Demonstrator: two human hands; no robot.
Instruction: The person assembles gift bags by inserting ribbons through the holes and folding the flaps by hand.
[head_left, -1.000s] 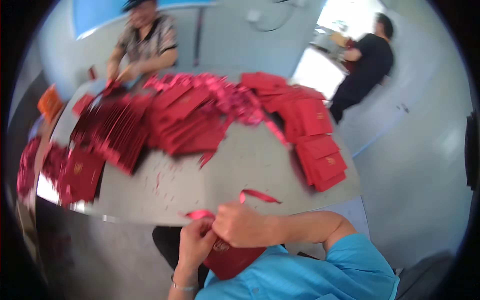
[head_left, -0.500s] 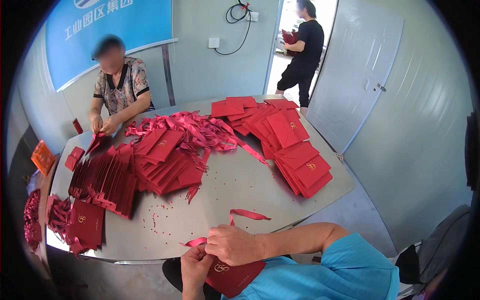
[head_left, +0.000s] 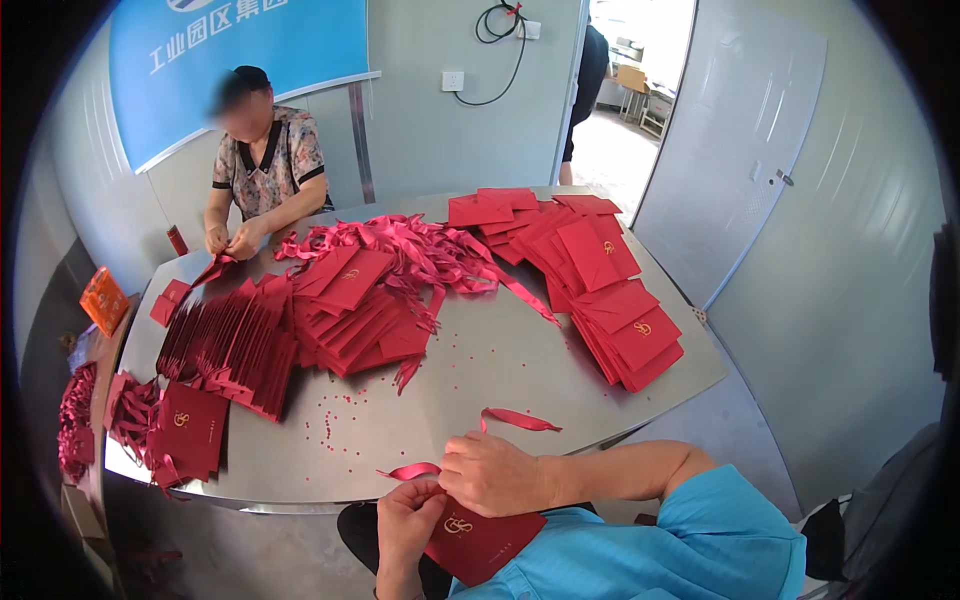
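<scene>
A dark red envelope [head_left: 482,548] with a gold emblem rests in my lap at the table's near edge. My left hand [head_left: 408,528] pinches its upper left part, thumb and fingers pressed together. Just above, my right hand [head_left: 494,474] is closed at the envelope's top edge, gripping a pinkish-red ribbon [head_left: 522,419]. One end of the ribbon sticks out beyond the right hand's knuckles, and another end lies to the left, above my left hand. The spot where ribbon meets envelope is hidden behind my fingers.
Stacks of red envelopes stand at the table's left [head_left: 228,345] and right [head_left: 628,330]. Loose ribbons [head_left: 400,250] are heaped between them. Small red dots [head_left: 345,420] are scattered on the metal table [head_left: 480,370]. Across the table a co-worker [head_left: 265,165] handles a red piece.
The person in the doorway has moved left, now mostly behind the wall. The whole view has shifted slightly. My hands keep nearly the same pinching hold at the envelope's top.
</scene>
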